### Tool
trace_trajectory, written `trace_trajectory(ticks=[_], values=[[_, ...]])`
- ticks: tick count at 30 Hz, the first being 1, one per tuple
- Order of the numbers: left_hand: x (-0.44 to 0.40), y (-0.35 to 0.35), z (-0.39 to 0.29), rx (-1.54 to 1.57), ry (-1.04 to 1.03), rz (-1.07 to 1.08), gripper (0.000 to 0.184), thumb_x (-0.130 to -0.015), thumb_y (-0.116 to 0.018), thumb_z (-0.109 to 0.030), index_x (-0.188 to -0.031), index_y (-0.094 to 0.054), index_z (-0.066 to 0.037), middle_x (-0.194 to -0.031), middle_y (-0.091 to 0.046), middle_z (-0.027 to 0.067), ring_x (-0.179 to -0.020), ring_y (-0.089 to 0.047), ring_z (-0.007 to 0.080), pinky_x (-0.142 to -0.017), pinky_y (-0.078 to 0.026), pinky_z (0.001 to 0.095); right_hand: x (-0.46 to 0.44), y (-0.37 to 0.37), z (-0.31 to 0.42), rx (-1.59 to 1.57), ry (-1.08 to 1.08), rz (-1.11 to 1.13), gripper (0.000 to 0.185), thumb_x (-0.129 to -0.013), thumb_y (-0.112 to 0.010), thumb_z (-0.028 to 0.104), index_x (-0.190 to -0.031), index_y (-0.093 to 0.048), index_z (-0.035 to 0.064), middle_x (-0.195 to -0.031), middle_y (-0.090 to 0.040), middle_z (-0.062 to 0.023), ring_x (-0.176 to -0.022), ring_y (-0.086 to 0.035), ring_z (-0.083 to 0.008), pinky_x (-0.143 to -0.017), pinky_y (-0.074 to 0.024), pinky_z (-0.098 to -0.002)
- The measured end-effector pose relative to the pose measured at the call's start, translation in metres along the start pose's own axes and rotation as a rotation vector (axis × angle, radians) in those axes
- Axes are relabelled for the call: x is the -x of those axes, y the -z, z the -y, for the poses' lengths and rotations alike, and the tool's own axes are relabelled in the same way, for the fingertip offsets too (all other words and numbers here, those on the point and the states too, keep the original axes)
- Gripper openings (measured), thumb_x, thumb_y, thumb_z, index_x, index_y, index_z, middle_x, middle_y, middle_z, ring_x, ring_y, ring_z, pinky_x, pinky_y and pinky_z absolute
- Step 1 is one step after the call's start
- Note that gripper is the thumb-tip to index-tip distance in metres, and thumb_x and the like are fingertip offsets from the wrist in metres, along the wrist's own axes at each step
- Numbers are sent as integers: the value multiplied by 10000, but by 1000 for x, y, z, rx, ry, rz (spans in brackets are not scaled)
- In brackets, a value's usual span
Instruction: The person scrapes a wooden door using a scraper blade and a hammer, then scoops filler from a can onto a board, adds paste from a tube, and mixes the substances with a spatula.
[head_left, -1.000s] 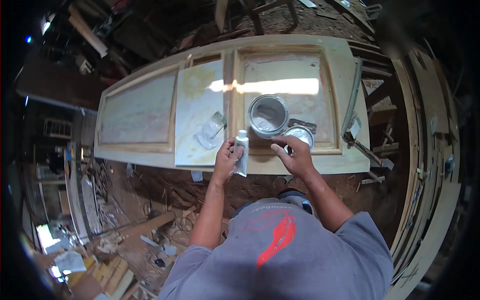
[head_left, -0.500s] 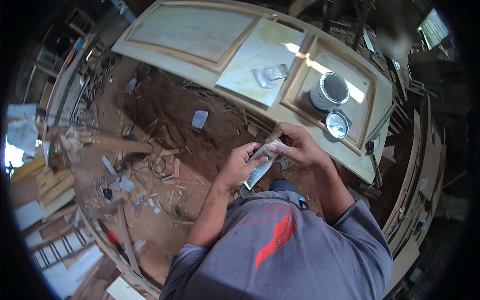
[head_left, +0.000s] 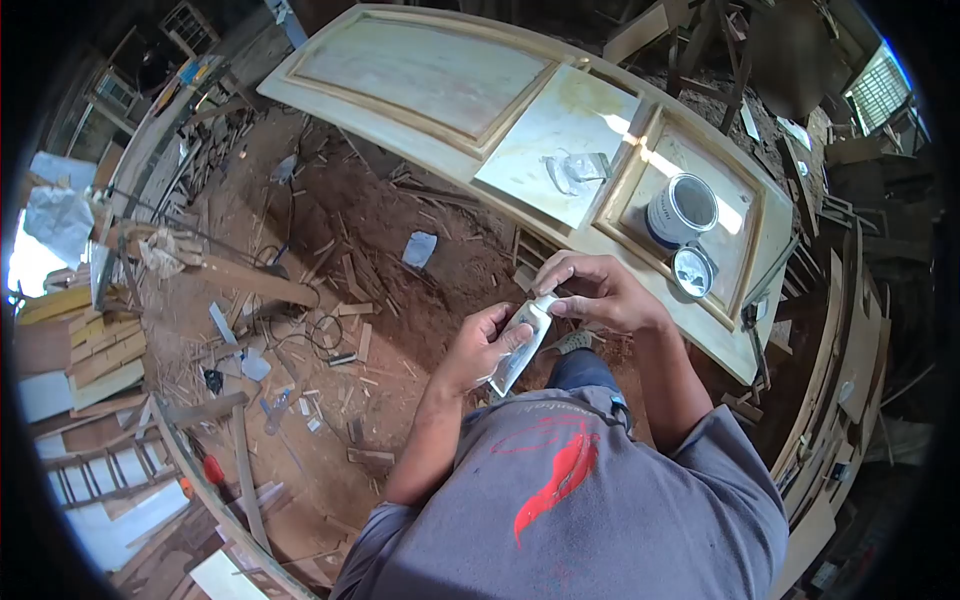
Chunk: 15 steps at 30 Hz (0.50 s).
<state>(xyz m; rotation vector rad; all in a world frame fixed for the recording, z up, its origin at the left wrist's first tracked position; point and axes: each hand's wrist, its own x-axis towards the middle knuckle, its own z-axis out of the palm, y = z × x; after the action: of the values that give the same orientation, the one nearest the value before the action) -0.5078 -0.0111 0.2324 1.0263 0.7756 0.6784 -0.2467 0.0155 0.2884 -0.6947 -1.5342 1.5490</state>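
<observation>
Head cam: L grip (head_left: 478,350) closed on tube (head_left: 517,358), R grip (head_left: 612,296) pinching its top; can (head_left: 668,216) txt illegible.

Pale wood on the door (head_left: 415,75) from eleven to two o'clock, smooth along the raised mouldings, with a cloudy, patchy finish in the panels. Flat white on the board (head_left: 535,175) at one o'clock, smooth but stained yellowish; thin, see-through, crinkled plastic on top (head_left: 582,170). Bare, shiny metal at the rim of the can (head_left: 668,218) at two o'clock; bright and glossy inside the small round container (head_left: 692,273) near three. Matt, soft grey cloth for the shirt (head_left: 640,500) at five, with a flat red print. Rough, dusty brown earth at eight.
</observation>
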Motion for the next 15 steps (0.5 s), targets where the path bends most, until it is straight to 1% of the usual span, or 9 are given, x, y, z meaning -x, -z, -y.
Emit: trace_trajectory(ticks=[1, 3, 5, 6, 9, 10, 12, 13, 15], values=[[-11, 1, -1, 3, 30, 2, 308, -1033, -785, -237, -1206, -693, -1, -1035, -713, -12, -894, -618, 41, -771, -521, 252, -5, 4, -1, -59, 27, -33, 324, -925, -861, 120, -1197, -738, -6, -1334, -690, -117, -1196, -656, -188, -1023, -513, -332], [-39, -1, -6, -3, 25, 44, 281, -1043, -771, -224, -1210, -698, -10, -1033, -712, -12, -885, -618, 41, -769, -522, 250, -15, 17, 7, 161, -2, -130, 266, -962, -825, 103, -1199, -751, 9, -1167, -753, -91, -1081, -691, -162, -937, -545, -334], [-70, -3, -7, -65, 8, 40, 271, -1050, -761, -225, -1212, -701, -17, -1034, -713, -13, -883, -618, 41, -768, -522, 247, -20, 44, 1, 250, -294, -169, 254, -985, -814, 137, -1193, -750, 6, -1104, -767, -75, -1007, -697, -131, -885, -559, -316], [-87, 1, -6, -74, 22, 60, 264, -1056, -752, -223, -1217, -703, -20, -1040, -715, -19, -898, -617, 35, -774, -517, 240, -27, 64, -5, 325, -379, -93, 236, -1006, -803, 179, -1165, -757, 11, -1005, -770, -44, -915, -686, -94, -822, -566, -295], [-136, 10, -7, -98, 108, 87, 380, -1084, -707, -285, -1313, -664, 15, -1033, -732, 25, -862, -667, 75, -783, -542, 254, -41, 113, -13, 120, -256, -68, 210, -1009, -797, 174, -1130, -760, 7, -1049, -771, -62, -967, -705, -131, -875, -571, -319], [-145, 11, -14, -5, 188, 120, 419, -1098, -670, -330, -1316, -654, 27, -972, -718, 30, -787, -652, 83, -728, -534, 254, -47, 132, -22, 43, -150, -15, 154, -1004, -787, 125, -1108, -771, 13, -1128, -756, -78, -1059, -693, -147, -944, -553, -334], [-162, 10, -32, 186, 335, 187, 511, -1127, -597, -421, -1323, -633, 50, -851, -691, 40, -638, -622, 100, -618, -520, 255, -60, 166, -35, -2, -42, 61, 125, -996, -781, 92, -1100, -777, 21, -1181, -744, -89, -1114, -681, -165, -987, -536, -348], [-173, 8, -36, 297, 346, 226, 523, -1130, -577, -444, -1313, -634, 43, -805, -646, 12, -608, -585, 96, -584, -489, 247, -67, 176, -40, -27, 17, 98, 114, -993, -778, 76, -1095, -780, 25, -1207, -738, -95, -1141, -675, -174, -1009, -528, -355], [-185, 7, -43, 519, 363, 280, 551, -1135, -539, -490, -1292, -638, 29, -713, -556, -43, -547, -512, 88, -518, -427, 231, -83, 186, -50, -135, 24, 94, 127, -983, -781, 68, -1106, -781, 35, -1207, -738, -98, -1149, -677, -197, -1033, -518, -369]])
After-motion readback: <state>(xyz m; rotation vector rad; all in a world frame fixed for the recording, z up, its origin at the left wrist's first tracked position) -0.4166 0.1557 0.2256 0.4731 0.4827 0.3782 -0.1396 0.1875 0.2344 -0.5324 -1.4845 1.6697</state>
